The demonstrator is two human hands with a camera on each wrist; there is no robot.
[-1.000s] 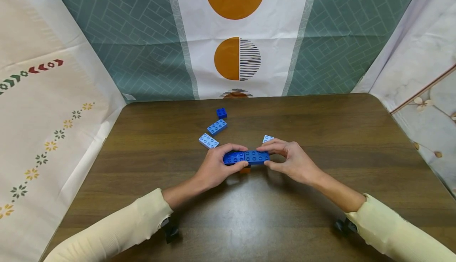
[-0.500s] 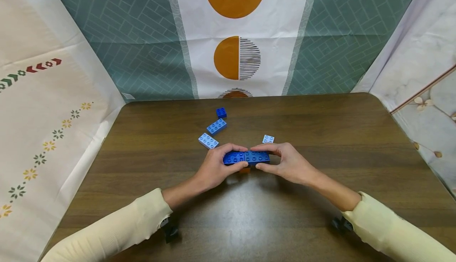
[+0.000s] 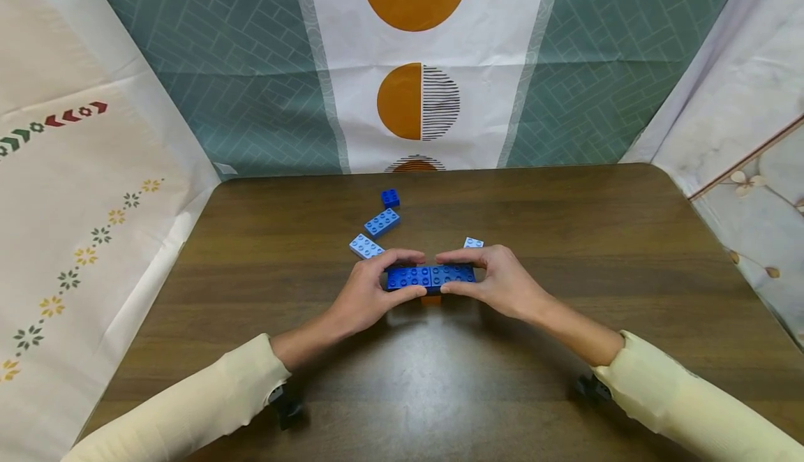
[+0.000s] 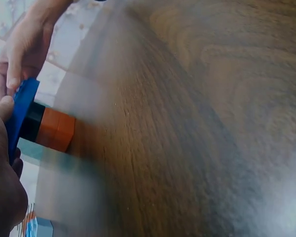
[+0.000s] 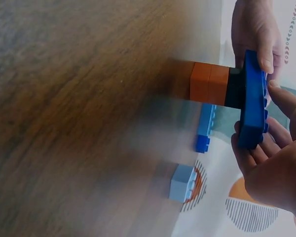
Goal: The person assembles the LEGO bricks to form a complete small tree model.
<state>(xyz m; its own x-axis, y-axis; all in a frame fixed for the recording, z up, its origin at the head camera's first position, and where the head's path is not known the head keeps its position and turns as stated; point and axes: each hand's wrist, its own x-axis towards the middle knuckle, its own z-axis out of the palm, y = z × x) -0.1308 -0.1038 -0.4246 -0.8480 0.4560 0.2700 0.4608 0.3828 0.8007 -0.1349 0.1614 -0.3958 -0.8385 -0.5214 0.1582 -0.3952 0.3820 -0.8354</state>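
Two blue toy bricks lie end to end on top of a small stack: a brighter left blue brick (image 3: 399, 278) and a duller right blue brick (image 3: 463, 274). Below them are a dark brick (image 5: 234, 89) and orange bricks (image 5: 208, 81) standing on the table. My left hand (image 3: 364, 296) curves round the left blue brick, thumb along its near side and fingers along the far side. My right hand (image 3: 511, 282) holds the right blue brick likewise, thumb at the near edge close to the seam. The thumbs nearly meet at the middle of the bricks.
Behind my left hand lie a light blue brick (image 3: 366, 245), a mid-blue brick (image 3: 382, 222) and a small dark blue brick (image 3: 390, 198). A small pale blue brick (image 3: 474, 242) sits behind my right hand. Patterned cloths hang behind the wooden table (image 3: 565, 204).
My right hand has slid left along the bricks toward the seam. My left hand has shifted slightly left, uncovering more of the left blue brick. The stack stays in place.
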